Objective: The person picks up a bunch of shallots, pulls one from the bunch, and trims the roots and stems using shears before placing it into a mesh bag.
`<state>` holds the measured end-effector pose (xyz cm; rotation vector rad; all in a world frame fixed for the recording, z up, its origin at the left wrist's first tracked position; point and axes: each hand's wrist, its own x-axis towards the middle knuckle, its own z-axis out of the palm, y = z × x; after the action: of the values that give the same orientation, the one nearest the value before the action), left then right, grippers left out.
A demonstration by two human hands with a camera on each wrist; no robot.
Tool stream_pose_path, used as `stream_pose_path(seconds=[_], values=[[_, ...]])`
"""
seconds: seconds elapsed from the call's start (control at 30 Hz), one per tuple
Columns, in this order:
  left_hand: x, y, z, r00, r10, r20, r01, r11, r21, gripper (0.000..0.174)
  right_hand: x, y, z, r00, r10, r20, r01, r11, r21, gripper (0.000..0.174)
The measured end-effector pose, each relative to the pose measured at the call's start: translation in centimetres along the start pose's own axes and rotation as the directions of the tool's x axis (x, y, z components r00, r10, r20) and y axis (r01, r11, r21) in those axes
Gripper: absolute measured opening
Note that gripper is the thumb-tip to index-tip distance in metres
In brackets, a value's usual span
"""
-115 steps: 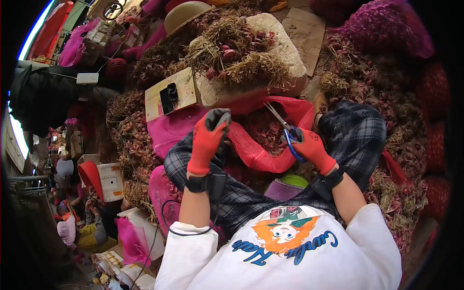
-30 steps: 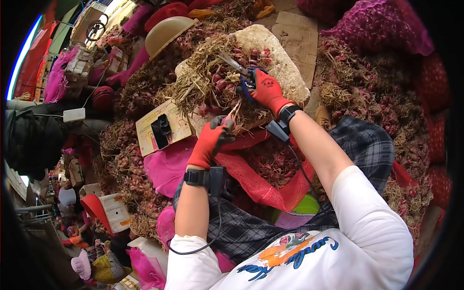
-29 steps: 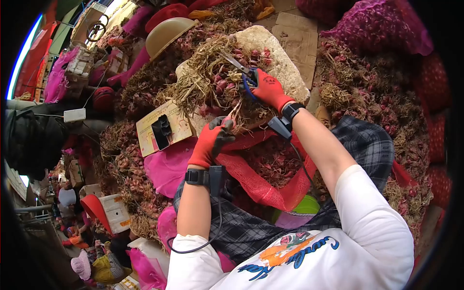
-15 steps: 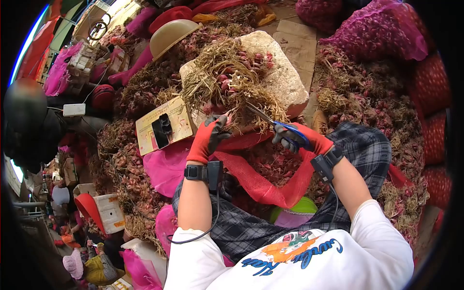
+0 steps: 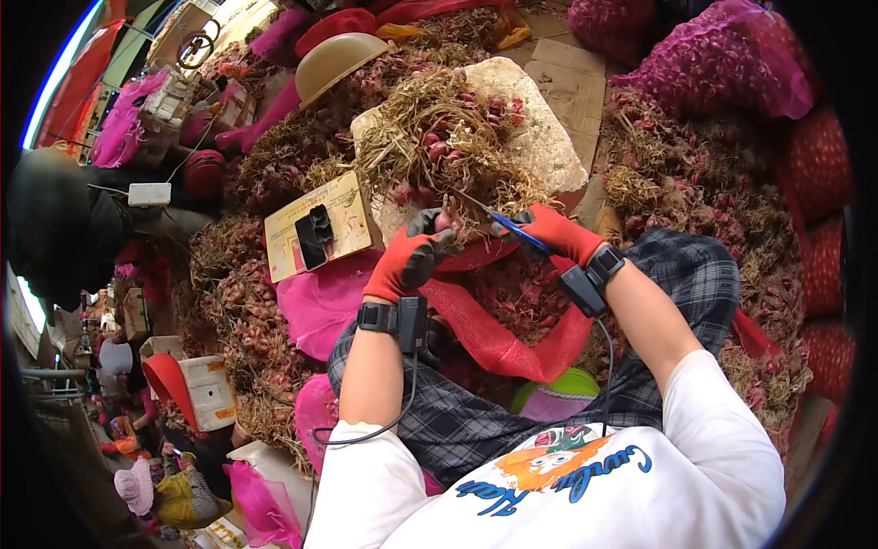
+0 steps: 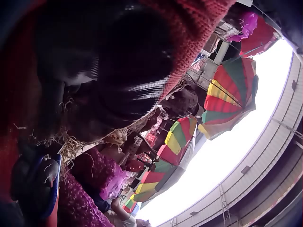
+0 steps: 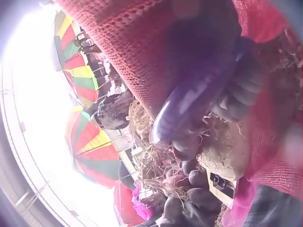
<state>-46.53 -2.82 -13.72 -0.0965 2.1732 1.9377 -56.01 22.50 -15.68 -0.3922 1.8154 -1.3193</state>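
In the head view the gloved left hand [image 5: 412, 254] pinches a pink shallot [image 5: 444, 222] at the front edge of the pale block [image 5: 549, 137]. The gloved right hand [image 5: 555, 232], just to the right, grips blue-handled scissors [image 5: 519, 234], their blades pointing toward the shallot's stem. A heap of dried stems [image 5: 402, 137] and shallots lies on the block beyond both hands. In the right wrist view, a blue handle [image 7: 182, 109] shows against the right hand's dark glove [image 7: 241, 90]. The left wrist view is dark near the fingers.
Red netting [image 5: 498, 352] lies between the legs, beside a green container [image 5: 572, 382]. A cardboard piece [image 5: 343, 206] with a black object [image 5: 314, 236] is left of the block. Shallot piles [image 5: 256, 339] surround the seated person. A tan bowl [image 5: 337, 62] stands at the back.
The right hand moved from the lap over the heap, then back down beside the left hand with the scissors. The left hand, earlier without a visible shallot, now holds one.
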Motion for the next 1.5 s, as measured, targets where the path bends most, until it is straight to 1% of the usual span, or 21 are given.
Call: stream_pose_path(seconds=[0.03,0.07,0.17,0.23,0.3,0.33,0.47,0.57,0.6,0.73,0.8,0.83,0.9,0.93,1.0,1.07,1.17,1.23,1.37,1.47,1.5], values=[[-0.6,0.1,0.7,0.975,-0.218,0.033,0.213,0.893,-0.397,0.014,-1.1,0.0,-0.2,1.0,0.025,0.001,-0.025,0.999,-0.047,0.038],[-1.4,0.6,1.3,0.983,-0.14,0.117,0.178,0.873,-0.454,0.012,-1.9,0.9,-0.4,0.996,-0.028,0.083,0.025,0.999,0.031,0.033],[-3.8,1.5,5.4,0.997,-0.075,0.013,0.072,0.873,-0.482,0.011,-7.7,0.9,0.7,0.992,0.046,0.119,-0.096,0.882,0.461,0.024],[-4.2,-0.8,8.9,0.987,0.06,-0.149,-0.119,0.894,-0.433,0.022,-9.7,1.4,2.1,0.996,0.051,0.076,-0.083,0.857,0.509,0.025],[-5.7,-0.6,12.8,0.965,0.135,-0.225,-0.181,0.963,-0.199,0.026,-11.3,2.7,3.7,0.997,0.068,0.039,-0.078,0.828,0.555,0.026],[-6.5,-0.3,14.9,0.938,0.225,-0.262,-0.277,0.944,-0.18,0.027,-10.9,4.8,4.3,0.998,-0.044,0.048,0.002,0.769,0.64,0.026],[-7.6,-2.5,18.6,0.91,0.198,-0.365,-0.292,0.93,-0.222,0.026,-12.2,7.9,5.1,0.999,-0.02,0.026,-0.012,0.512,0.859,0.025],[-8.7,-4.6,17.3,0.984,0.005,-0.176,-0.083,0.894,-0.44,0.022,-12.9,8.1,4.9,0.995,-0.087,-0.044,0.09,0.649,0.755,0.026],[-8.6,-5.1,16.9,0.984,-0.155,-0.091,0.072,0.803,-0.592,0.026,-12.9,8.3,4.8,0.997,-0.064,-0.047,0.078,0.676,0.732,0.026],[-9.6,-4.5,15.8,0.972,-0.153,0.177,0.228,0.439,-0.869,0.046,-12.9,7.8,4.9,0.993,-0.083,-0.089,0.122,0.681,0.722,0.028],[-9.4,-4.5,16.2,0.986,-0.114,0.118,0.154,0.393,-0.907,0.044,-12.6,7.8,5.0,0.978,-0.112,-0.174,0.202,0.701,0.684,0.03],[-9.3,-4.5,16.3,0.992,-0.096,0.087,0.116,0.367,-0.923,0.043,-12.7,7.6,5.0,0.971,-0.085,-0.222,0.205,0.771,0.604,0.031],[-8.7,-7.4,15.3,0.949,-0.276,0.153,0.177,0.063,-0.982,0.039,-13.1,7.1,4.8,0.946,-0.043,-0.32,0.184,0.886,0.426,0.034],[-8.4,-7.4,14.9,0.913,-0.353,0.203,0.181,-0.095,-0.979,0.037,-13.1,7.6,4.7,0.915,-0.152,-0.375,0.242,0.948,0.207,0.037],[-8.6,-7.6,14.2,0.911,-0.365,0.192,0.146,-0.15,-0.978,0.033,-13.3,9.0,4.6,0.836,-0.384,-0.393,0.303,0.919,-0.253,0.042],[-8.5,-7.8,13.9,0.914,-0.349,0.207,0.139,-0.211,-0.968,0.028,-16.2,6.0,4.7,0.918,-0.256,-0.302,0.114,0.901,-0.417,0.047],[-8.4,-6.5,15.1,0.952,-0.306,-0.024,-0.017,0.023,-1.0,0.026,-18.2,6.7,5.7,0.946,-0.185,-0.265,0.022,0.855,-0.517,0.051],[-8.3,-6.4,15.3,0.963,-0.27,-0.017,-0.006,0.042,-0.999,0.026,-18.9,7.3,6.1,0.954,-0.154,-0.259,0.001,0.862,-0.507,0.044],[-8.3,-6.3,15.7,0.952,-0.295,0.078,0.097,0.05,-0.994,0.026,-18.7,6.8,6.3,0.962,-0.154,-0.228,0.011,0.85,-0.526,0.056],[-8.8,-6.0,16.2,0.962,-0.273,0.025,0.085,0.212,-0.974,0.022,-18.1,7.5,6.6,0.928,-0.263,-0.264,0.047,0.786,-0.616,0.056],[-8.7,-6.6,16.2,0.981,-0.191,-0.04,0.037,0.379,-0.925,0.021,-18.1,7.5,6.6,0.919,-0.293,-0.265,0.053,0.757,-0.652,0.055]])
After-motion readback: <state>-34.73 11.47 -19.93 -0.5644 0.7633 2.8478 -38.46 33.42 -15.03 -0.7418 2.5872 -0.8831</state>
